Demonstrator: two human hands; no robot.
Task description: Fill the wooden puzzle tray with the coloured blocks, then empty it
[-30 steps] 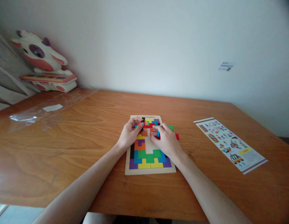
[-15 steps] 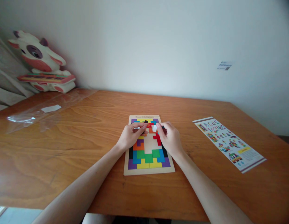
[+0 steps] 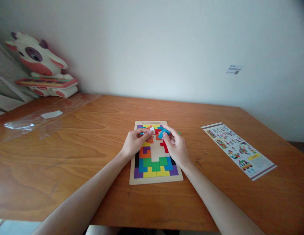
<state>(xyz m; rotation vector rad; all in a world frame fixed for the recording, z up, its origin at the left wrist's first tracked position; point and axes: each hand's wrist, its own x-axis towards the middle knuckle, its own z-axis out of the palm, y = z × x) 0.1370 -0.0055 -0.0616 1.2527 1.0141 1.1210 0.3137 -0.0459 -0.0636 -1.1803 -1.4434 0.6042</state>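
Observation:
A wooden puzzle board [image 3: 132, 178] lies on the table in front of me, mostly filled with coloured block pieces, with a bare gap in its middle. My left hand [image 3: 134, 143] rests over the board's upper left, fingers curled and pressed on a small piece I cannot name. My right hand [image 3: 175, 147] is over the upper right and pinches a blue piece [image 3: 163, 133] tilted up off the board. A red piece [image 3: 164, 146] sits in the board just under my right fingers.
A printed pattern sheet [image 3: 237, 150] lies to the right on the wooden table [image 3: 80, 147]. Clear plastic wrap [image 3: 31, 122] with a white label is at the far left. A cow-shaped plush toy [image 3: 39, 65] leans against the wall at the back left.
My right hand has lifted a blue piece up at the board's top. Loose green and red pieces seen right of the board a second ago are mostly out of sight now. My left hand barely moved.

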